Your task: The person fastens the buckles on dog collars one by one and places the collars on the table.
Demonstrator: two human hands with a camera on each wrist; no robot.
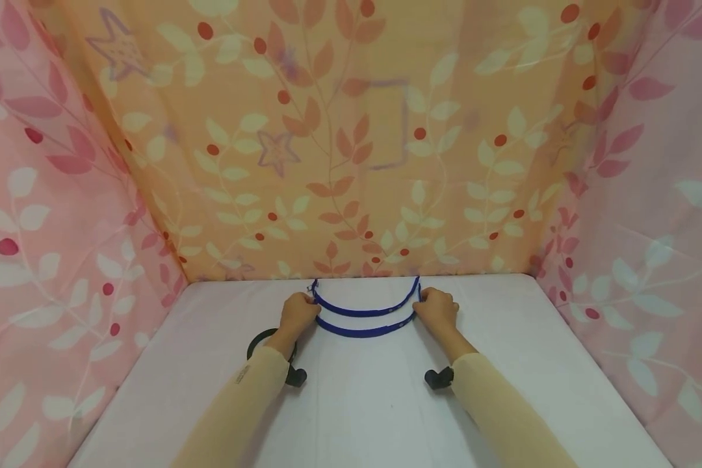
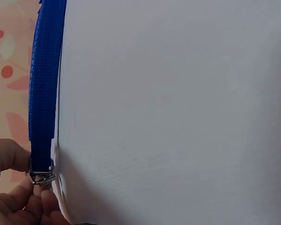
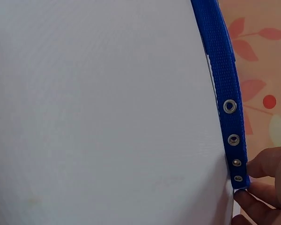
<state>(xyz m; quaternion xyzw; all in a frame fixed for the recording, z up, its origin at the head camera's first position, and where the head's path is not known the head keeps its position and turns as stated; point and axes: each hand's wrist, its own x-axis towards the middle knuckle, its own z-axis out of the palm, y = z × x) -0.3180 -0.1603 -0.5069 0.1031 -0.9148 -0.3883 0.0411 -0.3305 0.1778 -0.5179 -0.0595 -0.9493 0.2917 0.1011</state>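
Note:
Two curved bands of blue webbing strap [image 1: 357,332] span the gap between the hands at the back of the white table. My left hand [image 1: 298,314] pinches the end with a small metal buckle [image 2: 41,176], thumb on one side and curled fingers below. With the thumb and fingers, my right hand [image 1: 437,313] pinches the other end, where several metal eyelets [image 3: 233,139] run in a row. Both bands sag toward me in the middle. Whether they join behind the fingers, I cannot tell.
A black ring-shaped thing [image 1: 261,336] lies by the left wrist. Black wrist devices [image 1: 440,377] sit at both cuffs. A leaf-patterned curtain [image 1: 351,195] stands behind the white table [image 1: 363,416], with pink patterned curtains [image 1: 649,260] at both sides.

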